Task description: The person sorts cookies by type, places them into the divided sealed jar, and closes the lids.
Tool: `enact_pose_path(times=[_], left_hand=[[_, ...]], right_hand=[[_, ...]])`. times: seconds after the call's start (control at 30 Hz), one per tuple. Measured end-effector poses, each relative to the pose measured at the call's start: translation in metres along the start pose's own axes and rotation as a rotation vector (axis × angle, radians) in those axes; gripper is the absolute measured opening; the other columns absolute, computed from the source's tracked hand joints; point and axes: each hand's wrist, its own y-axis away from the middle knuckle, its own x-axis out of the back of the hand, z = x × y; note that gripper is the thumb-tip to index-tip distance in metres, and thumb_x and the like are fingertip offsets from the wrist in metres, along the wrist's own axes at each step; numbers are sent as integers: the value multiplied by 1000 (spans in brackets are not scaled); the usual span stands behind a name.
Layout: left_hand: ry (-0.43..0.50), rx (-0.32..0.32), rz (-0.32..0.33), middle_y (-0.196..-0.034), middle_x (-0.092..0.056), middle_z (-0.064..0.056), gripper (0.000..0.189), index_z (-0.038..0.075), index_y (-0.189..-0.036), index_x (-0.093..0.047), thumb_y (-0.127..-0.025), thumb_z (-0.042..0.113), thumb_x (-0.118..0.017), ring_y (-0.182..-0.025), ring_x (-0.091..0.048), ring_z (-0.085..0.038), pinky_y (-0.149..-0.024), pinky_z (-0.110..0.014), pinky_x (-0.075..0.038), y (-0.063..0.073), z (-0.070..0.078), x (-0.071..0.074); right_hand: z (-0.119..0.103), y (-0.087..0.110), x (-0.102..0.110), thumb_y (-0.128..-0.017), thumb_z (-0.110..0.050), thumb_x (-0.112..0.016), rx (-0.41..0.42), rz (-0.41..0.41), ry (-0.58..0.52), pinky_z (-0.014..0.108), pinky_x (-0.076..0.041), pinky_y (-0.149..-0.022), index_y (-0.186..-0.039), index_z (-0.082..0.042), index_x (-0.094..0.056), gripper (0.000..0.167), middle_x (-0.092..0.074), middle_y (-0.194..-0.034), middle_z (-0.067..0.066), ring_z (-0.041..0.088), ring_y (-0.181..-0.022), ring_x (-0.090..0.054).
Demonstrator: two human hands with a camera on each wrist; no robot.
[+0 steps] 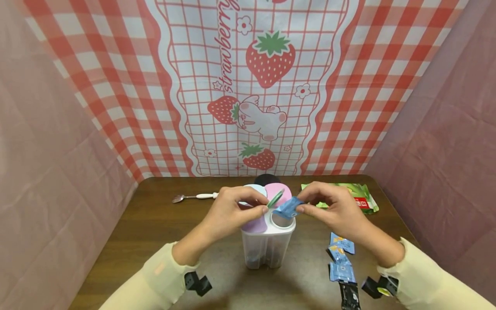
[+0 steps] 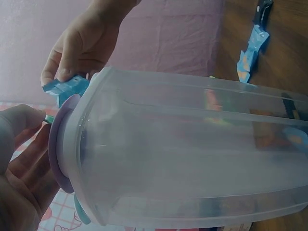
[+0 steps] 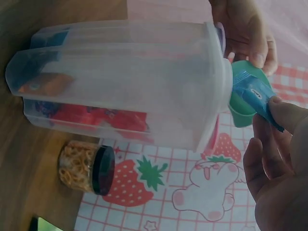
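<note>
Right hand point(image 1: 339, 207) pinches a blue packet point(image 1: 288, 209) at the uncovered mouth of a clear container point(image 1: 284, 242); packet's print too small to read. Left hand point(image 1: 231, 210), near it, pinches raised green lid point(image 1: 276, 198). Beyond right grip: green bag point(image 1: 366, 200), red label illegible. Beyond both grips: cloth point(image 1: 193, 77) reads "strawberry", sideways.

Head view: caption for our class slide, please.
At the container, the right hand holds a blue packet, the left hand a green lid.

A white-handled utensil point(image 1: 203, 196), a black-lidded jar point(image 3: 78, 166) and a green bag point(image 1: 361, 192) sit before a strawberry-print cloth point(image 1: 255, 90).
</note>
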Motion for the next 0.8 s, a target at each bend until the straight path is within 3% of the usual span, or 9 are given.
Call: enact_pose_path(times=[0.27, 0.33, 0.57, 0.8], left_hand=[[-4, -8, 3, -93, -78, -3, 12, 8, -96, -79, -86, 3, -80, -83, -74, -11, -71, -28, -64, -1, 0, -1], [-8, -11, 4, -92, -78, -3, 12, 9, -96, -79, -86, 3, -80, -83, -74, -11, -71, -28, -64, -1, 0, -1], [-15, -15, 1, -92, -78, -3, 11, 9, -96, -79, -86, 4, -80, -83, -74, -11, -71, -27, -64, 0, 0, -1], [-12, -18, -1, -93, -78, -3, 12, 8, -97, -79, -86, 4, -80, -84, -74, -11, -71, -27, -64, 0, 0, -1]], right_hand=[[10, -2, -10, -77, 15, -81, 209, -13, -1, 19, -55, -71, -104, -14, -77, 40, -75, -97, 0, 12, -86, -65], [12, -2, -12, -76, 16, -81, 229, -17, -2, 18, -55, -72, -104, -13, -78, 40, -74, -97, 1, 12, -87, -66], [13, 1, -21, -81, 8, -81, 187, -113, 26, 17, -53, -66, -103, -13, -80, 30, -72, -101, -3, 9, -85, -63], [10, 0, -26, -85, -7, -84, 186, -79, 129, 18, -48, -62, -95, -22, -74, 21, -68, -93, -12, 5, -77, -58]])
